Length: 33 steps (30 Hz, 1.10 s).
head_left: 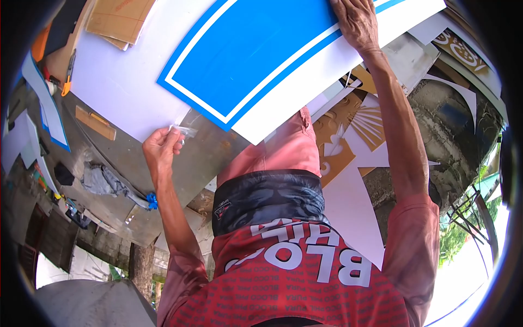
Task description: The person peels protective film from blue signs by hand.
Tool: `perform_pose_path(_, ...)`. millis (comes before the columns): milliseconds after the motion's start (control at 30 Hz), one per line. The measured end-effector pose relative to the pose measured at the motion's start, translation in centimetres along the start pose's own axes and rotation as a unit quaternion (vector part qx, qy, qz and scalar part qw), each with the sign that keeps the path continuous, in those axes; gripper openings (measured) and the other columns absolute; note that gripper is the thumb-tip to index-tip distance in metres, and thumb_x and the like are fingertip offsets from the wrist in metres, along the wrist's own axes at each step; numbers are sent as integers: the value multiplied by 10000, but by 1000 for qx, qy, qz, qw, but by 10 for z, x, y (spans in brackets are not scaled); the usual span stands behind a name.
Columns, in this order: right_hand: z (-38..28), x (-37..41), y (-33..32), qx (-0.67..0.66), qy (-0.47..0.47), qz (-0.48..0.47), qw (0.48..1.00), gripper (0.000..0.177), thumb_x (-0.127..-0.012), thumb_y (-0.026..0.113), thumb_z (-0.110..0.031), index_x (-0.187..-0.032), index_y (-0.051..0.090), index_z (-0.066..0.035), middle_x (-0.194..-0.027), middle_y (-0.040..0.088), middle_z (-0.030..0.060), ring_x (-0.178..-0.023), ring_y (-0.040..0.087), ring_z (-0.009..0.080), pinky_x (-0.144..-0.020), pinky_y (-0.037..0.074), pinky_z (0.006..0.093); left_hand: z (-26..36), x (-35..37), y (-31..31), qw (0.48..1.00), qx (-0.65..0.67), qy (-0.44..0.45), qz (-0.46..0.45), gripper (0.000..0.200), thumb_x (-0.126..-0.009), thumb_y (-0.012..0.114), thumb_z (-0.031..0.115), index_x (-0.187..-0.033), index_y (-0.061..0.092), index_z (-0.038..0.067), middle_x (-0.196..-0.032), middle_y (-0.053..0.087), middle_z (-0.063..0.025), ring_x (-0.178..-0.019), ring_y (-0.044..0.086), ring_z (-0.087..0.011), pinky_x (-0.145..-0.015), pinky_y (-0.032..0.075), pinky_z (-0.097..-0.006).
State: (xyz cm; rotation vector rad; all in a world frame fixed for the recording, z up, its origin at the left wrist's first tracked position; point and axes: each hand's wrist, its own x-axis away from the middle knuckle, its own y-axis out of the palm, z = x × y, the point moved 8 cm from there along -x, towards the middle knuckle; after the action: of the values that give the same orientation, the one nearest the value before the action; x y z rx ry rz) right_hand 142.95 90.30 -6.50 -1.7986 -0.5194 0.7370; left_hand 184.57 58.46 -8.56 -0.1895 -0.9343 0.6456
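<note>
My left hand (162,143) is closed in a pinch on a small crumpled piece of clear plastic film (187,131). It hangs just below the lower left corner of a blue panel with a white border stripe (245,52). My right hand (357,24) lies flat on the upper right part of that panel, near its blue and white edge; some fingertips are cut off by the frame. A white strip (310,90) runs along the panel's near edge. Beneath it spreads a large white sheet (114,82).
An orange utility knife (68,76) lies at the left, near a small wooden piece (95,122). Brown cardboard (120,20) rests on the white sheet. A grey cloth (106,180) is on the table's left side. Brown and white cut-out pieces (338,150) are stacked at the right.
</note>
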Motion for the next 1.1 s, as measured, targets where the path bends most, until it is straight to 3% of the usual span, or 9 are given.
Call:
perform_pose_path(100,-20,4,-14,5,10,40,999,455,-1060,443,-266,-1472,494,-78,-1588,388,163,-1498,285,391,-1223,195,537,1,-1,-3,1000,5,8,-11,189,-899,751,128,-970,706,-41,-790,738,-97,-588,617,-93,-518,463,-229)
perform_pose_path(233,-83,27,4,-52,-69,-88,992,486,-1072,424,-320,-1503,461,-99,-1604,373,127,-1514,257,369,-1243,160,522,-3,-1,-5,1000,-7,14,-15,181,-906,745,130,-978,709,-32,-796,737,-91,-598,615,-96,-529,463,-233)
perform_pose_path(333,-92,34,20,-12,-88,-120,989,501,-1082,391,-366,-1513,457,-120,-1610,377,80,-1517,265,333,-1252,154,504,-6,0,-7,1000,3,8,-13,172,-909,739,127,-979,710,-27,-795,736,-91,-596,612,-96,-530,464,-233)
perform_pose_path(633,-94,33,22,2,-80,-119,990,493,-1088,368,-376,-1514,464,-147,-1605,393,47,-1525,261,287,-1258,143,483,-23,4,-21,1000,9,-1,5,159,-909,735,110,-979,704,-29,-788,735,-91,-594,609,-88,-533,460,-224)
perform_pose_path(1100,-98,31,14,-9,-98,-88,991,464,-1074,422,-323,-1487,496,-124,-1572,440,82,-1493,331,316,-1235,202,503,-47,11,-49,1000,4,-17,18,165,-908,729,90,-1003,694,-40,-794,733,-98,-603,618,-98,-541,463,-232)
